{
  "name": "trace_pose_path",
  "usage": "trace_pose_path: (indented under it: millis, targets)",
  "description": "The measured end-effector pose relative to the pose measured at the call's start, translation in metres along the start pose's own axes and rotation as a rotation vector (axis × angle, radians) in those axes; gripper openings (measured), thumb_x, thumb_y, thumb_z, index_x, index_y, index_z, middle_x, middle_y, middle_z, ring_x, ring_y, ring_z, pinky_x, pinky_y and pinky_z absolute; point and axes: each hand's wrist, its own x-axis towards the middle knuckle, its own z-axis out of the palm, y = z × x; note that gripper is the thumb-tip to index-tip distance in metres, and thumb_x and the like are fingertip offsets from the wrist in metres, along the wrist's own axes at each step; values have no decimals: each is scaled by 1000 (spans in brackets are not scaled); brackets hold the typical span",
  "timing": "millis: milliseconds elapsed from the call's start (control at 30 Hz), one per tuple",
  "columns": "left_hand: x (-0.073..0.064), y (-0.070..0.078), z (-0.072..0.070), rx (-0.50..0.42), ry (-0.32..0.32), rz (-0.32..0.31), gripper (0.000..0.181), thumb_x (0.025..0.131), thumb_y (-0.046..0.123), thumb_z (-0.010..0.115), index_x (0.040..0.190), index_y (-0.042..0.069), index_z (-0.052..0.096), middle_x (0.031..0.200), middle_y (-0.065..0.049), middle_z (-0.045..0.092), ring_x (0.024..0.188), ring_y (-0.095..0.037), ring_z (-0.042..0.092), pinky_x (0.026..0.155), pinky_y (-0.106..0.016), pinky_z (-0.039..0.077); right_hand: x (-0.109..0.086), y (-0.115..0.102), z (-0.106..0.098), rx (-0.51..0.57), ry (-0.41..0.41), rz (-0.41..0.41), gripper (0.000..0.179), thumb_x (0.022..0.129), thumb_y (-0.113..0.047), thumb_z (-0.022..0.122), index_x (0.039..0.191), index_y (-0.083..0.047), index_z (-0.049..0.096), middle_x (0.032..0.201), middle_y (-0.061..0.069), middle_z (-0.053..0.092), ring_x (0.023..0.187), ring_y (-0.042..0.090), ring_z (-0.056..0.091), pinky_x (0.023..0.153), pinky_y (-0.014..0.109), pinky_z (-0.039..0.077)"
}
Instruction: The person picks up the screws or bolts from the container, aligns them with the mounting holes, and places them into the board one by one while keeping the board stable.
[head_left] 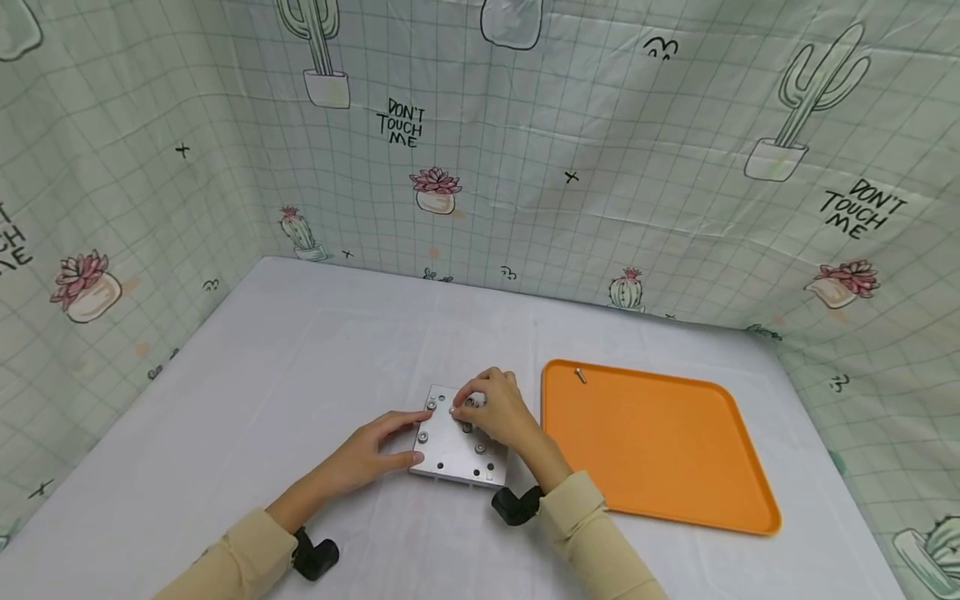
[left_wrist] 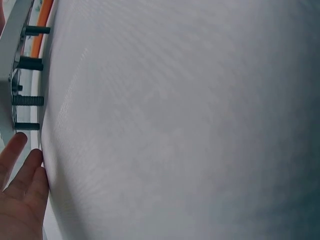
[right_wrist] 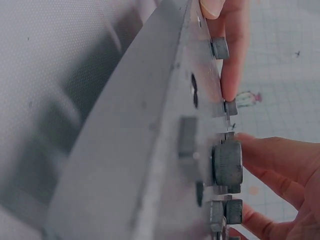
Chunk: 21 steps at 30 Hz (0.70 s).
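A silver metal plate (head_left: 452, 442) with holes and several socket-head screws lies in front of me in the head view. Screw shanks (left_wrist: 28, 100) stick out beneath it in the left wrist view. My left hand (head_left: 367, 450) rests at the plate's left side, thumb and index finger spread and nearly straight, the index fingertip beside a corner screw (head_left: 431, 406). Over the plate's far part, my right hand (head_left: 498, 410) pinches a small screw (head_left: 453, 410) between thumb and index finger. In the right wrist view a large screw head (right_wrist: 228, 163) partly covers these fingertips.
An orange tray (head_left: 660, 442) lies to the right of the plate, with one loose screw (head_left: 581, 376) near its far left corner. White cloth covers the table (head_left: 360, 333). A printed curtain (head_left: 510, 233) hangs behind and at both sides.
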Motion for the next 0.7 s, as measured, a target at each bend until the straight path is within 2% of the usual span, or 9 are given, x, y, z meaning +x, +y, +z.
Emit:
trace_pose_path:
  millis: [233,433,700]
  targets:
    - [-2,2,-1,-17,-5,-2,57,82,33,70,134,22,50,140,-2,47,134,-26,38,110,-50,31,-1,0,-4,4,-6,3,6,81,-24,73,85,-20,70,113,10,54,105,26,41,81,39,43]
    - [-1,0,-1,2,5,1,56,83,35,69,134,24,50,139,-1,48,134,-25,38,111,-49,30,0,3,-15,19,24,24,7,82,-22,72,88,-18,71,112,9,56,108,27,42,87,43,43]
    - [-1,0,0,-11,2,1,56,82,34,70,134,24,51,140,0,47,135,-25,37,111,-48,30,0,22,-29,24,49,28,12,82,-20,70,93,-14,71,109,9,57,107,29,48,92,46,43]
